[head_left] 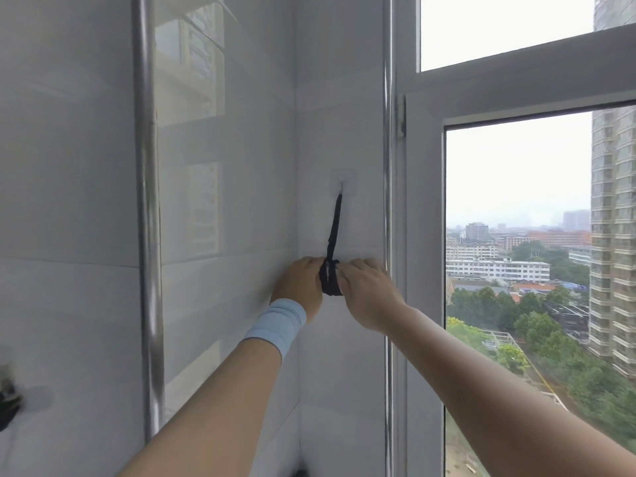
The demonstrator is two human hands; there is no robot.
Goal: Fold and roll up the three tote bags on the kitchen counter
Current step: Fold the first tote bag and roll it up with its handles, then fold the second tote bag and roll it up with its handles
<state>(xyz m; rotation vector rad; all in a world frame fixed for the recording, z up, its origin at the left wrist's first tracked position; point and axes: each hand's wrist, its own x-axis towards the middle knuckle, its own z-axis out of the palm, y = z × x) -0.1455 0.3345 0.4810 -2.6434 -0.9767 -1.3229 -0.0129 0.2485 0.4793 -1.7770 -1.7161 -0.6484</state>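
Tote bag [331, 280], black and rolled into a tight bundle, up against the white tiled wall [241, 201], hung by its strap [335, 228] from a clear hook [342, 182] beside the window frame [423, 235]. Clasped between left hand [298, 287] and right hand [368, 294], fingers [351, 270] curled round it.

Both arms reach up to a white tiled wall [241, 166] in the corner beside a window frame [425, 235]. The left grip [298, 287] and the right grip [368, 292] close from either side on a small rolled black tote bag [331, 282] held between them. A thin black strap [334, 225] runs up from the roll to a clear hook [342, 182] stuck on the tile. A pale blue wristband [279, 323] sits on the left wrist. A shiny vertical pipe [148, 201] stands to the left. A blurred dark object [8, 406] shows at the lower left edge. Outside are low buildings [497, 270], trees and a tower block.
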